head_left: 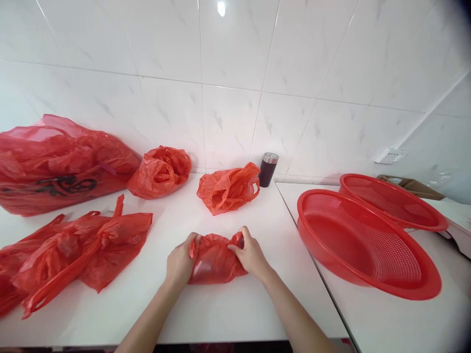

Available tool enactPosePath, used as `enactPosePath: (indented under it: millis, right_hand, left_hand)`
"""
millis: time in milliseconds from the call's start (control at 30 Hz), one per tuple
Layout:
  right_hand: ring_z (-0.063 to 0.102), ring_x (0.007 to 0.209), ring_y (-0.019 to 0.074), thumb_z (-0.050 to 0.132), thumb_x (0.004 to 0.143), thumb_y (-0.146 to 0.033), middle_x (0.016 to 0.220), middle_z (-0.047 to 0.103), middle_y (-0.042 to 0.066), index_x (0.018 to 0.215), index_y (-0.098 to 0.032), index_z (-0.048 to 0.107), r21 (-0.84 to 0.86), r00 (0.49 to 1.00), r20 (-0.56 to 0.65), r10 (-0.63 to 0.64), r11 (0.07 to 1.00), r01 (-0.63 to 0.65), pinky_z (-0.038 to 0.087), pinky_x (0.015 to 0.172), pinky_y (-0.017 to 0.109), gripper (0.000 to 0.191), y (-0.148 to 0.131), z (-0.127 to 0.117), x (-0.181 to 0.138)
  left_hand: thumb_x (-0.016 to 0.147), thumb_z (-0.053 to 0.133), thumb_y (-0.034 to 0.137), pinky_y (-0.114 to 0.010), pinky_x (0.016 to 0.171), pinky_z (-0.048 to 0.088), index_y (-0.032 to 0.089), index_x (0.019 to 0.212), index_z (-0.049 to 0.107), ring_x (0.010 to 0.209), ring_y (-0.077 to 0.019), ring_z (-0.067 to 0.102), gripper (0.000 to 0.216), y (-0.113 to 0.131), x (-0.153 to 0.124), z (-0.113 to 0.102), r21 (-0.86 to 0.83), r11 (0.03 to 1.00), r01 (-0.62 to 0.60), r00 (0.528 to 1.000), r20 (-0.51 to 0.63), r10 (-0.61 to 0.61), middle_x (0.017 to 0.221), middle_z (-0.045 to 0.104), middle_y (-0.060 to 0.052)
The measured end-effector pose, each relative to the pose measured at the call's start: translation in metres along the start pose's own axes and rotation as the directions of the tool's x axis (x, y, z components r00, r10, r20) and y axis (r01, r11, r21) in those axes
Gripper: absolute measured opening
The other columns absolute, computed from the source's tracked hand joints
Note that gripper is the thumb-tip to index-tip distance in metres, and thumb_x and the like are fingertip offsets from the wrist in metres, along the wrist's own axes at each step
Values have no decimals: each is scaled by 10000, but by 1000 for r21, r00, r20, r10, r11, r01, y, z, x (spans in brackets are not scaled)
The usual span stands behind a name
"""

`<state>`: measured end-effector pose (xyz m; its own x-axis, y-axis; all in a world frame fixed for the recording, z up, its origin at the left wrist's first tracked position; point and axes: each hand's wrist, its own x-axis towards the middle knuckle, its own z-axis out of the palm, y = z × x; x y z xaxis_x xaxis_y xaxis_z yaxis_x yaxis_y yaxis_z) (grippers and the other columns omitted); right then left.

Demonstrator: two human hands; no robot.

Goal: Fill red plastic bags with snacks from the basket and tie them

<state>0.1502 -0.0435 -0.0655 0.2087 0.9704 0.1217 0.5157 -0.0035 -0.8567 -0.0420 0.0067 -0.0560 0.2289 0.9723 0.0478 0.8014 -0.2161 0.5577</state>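
A crumpled red plastic bag [213, 260] lies on the white table [221, 314] right in front of me. My left hand [180, 264] grips its left end, fingers curled around the plastic. My right hand [250, 252] pinches its upper right edge. Both hands press the bag into a small bundle against the tabletop.
Two more balled red bags [160, 171] [228, 189] sit near the tiled wall. A large stuffed red bag [59, 164] and flat red bags [73, 250] lie at the left. A dark cup [268, 169] stands at the back. Two red mesh baskets [368, 245] [393, 201] rest on the right.
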Motion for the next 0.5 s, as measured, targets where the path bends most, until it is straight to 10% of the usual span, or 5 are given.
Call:
enactPosePath:
  millis: [500]
  right_hand:
    - [432,548,169,377,878,-278,665,514,-25,818,-249,408,-352,994,13,-107,930,105,232,532,265,73,28,-9,9]
  left_hand:
    - [844,374,106,-344,683,370,263,1135,629,836,-281,644,418,-19,18,2,307,944,-120,993,55,108,1054,730,-51]
